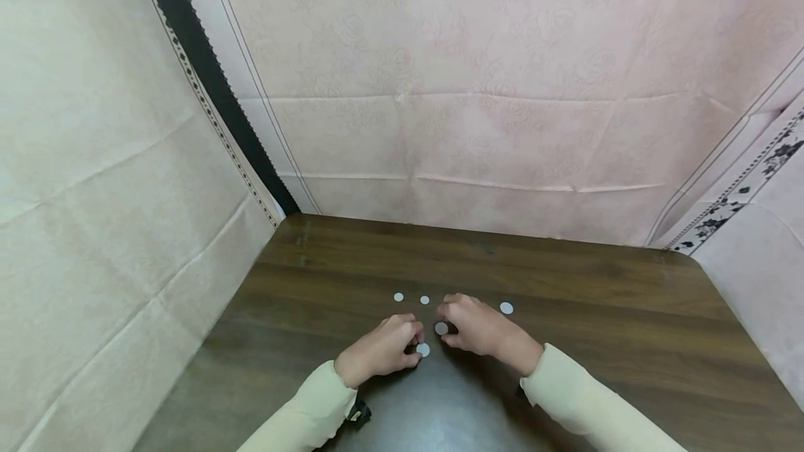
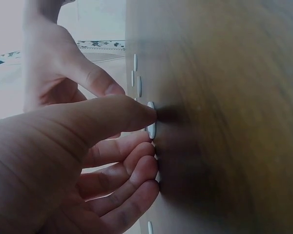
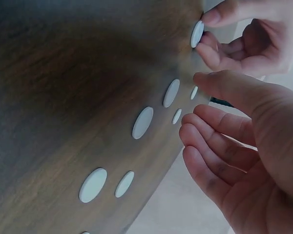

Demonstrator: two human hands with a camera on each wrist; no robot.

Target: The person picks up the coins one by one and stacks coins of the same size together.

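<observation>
My left hand (image 1: 384, 346) pinches a flat white disc (image 1: 423, 349) by its edges, low over the wooden table. In the left wrist view the thumb and index fingertip meet this disc (image 2: 151, 120) edge-on; the right wrist view also shows the disc (image 3: 197, 34) between them. My right hand (image 1: 482, 326) is beside another disc (image 1: 442, 328), its thumb and fingers spread around it. Seen from the right wrist, the relaxed fingers (image 3: 210, 170) hold nothing, and a disc (image 3: 171, 93) lies just beyond the fingertips.
Two smaller white discs (image 1: 398, 296) lie farther back on the brown wooden table (image 1: 352, 264), and one disc (image 1: 506, 307) lies behind the right wrist. Several discs (image 3: 93, 185) spread out in the right wrist view. Pale cloth (image 1: 471, 89) hangs behind the table and at both sides.
</observation>
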